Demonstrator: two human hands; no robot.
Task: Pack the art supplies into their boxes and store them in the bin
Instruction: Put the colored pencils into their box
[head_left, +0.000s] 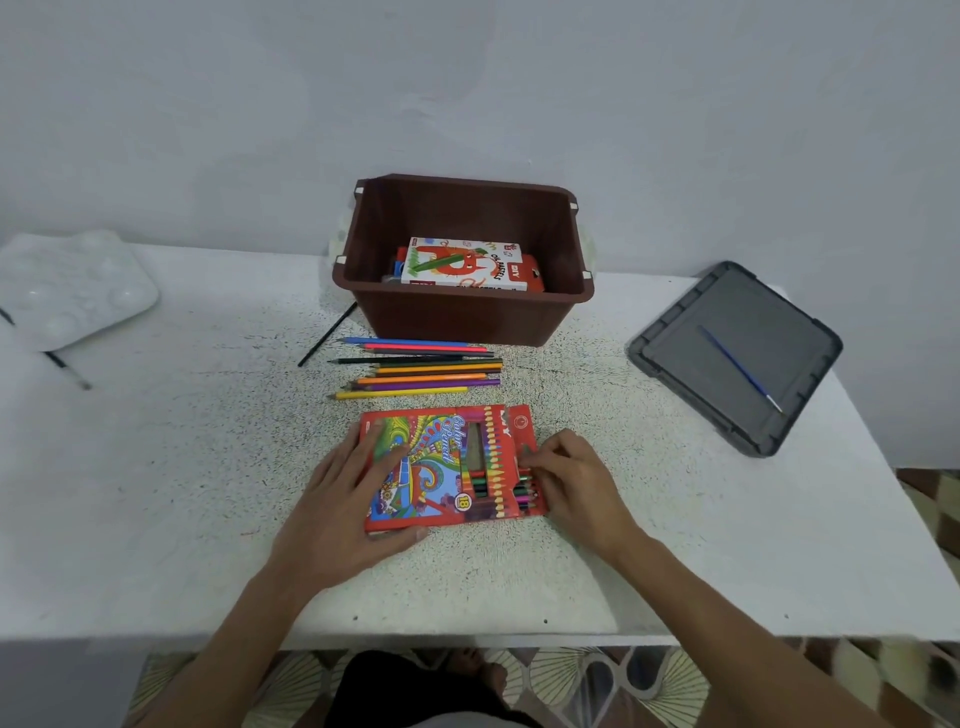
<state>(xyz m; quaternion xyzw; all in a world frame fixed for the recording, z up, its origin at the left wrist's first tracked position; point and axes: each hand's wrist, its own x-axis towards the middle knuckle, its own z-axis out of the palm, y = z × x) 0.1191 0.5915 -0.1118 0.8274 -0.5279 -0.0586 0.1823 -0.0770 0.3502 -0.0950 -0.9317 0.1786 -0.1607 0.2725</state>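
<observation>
Had the red colour pencil box (436, 457) lying flat on the speckled white table (156, 493), near the front edge, with its flap open on the right side. Pressed down on its left half with the left hand (348, 499), fingers straight and spread, thumb along the near edge. Got the right hand (574, 480) at the open end, fingers curled, tips on the ends of the boxed pencils (524, 491) poking out. Couldn't tell if actually pinching one. Had a row of loose colour pencils (421, 370) just behind the box, right in front of the brown bin (467, 317). Spotted an oil pastels box (462, 265) inside the bin. Also had a thin black brush (327, 335) by the bin's left corner, a grey lid (779, 322) off to the right with a blue paintbrush (740, 369) lying on it, and a white paint palette (67, 286) at far left.
</observation>
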